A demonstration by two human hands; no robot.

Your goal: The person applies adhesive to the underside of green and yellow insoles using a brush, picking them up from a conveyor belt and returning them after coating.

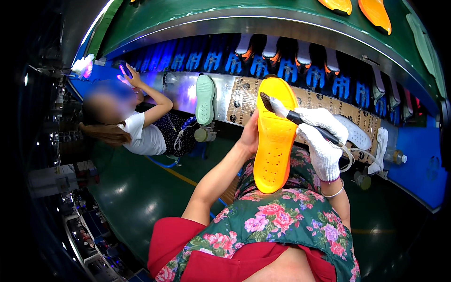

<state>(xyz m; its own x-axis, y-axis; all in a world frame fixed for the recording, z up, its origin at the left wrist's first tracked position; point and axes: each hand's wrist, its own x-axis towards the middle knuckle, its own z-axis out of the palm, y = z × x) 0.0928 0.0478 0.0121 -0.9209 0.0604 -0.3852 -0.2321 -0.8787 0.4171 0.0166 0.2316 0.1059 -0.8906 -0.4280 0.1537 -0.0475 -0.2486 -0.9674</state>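
A yellow-orange shoe sole (274, 162) stands lengthwise in front of my lap, its holed inner face turned up toward me. My bare left hand (250, 135) grips it by its left edge; part of the fingers is hidden behind the sole. In a white knit glove, my right hand (325, 136) is closed around a dark-handled brush (315, 126) with a thin tube trailing from its rear. The dark bristles appear to touch the sole's upper part, near the left rim.
A pale green sole (205, 99) lies on the metal bench at left. Cardboard (242, 101) covers the bench ahead, with a whitish sole (355, 133), a white cloth (380, 145) and a bottle (395, 156) at right. Blue clamps (287, 69) and shoes line the rack behind. A co-worker (145, 127) sits at left.
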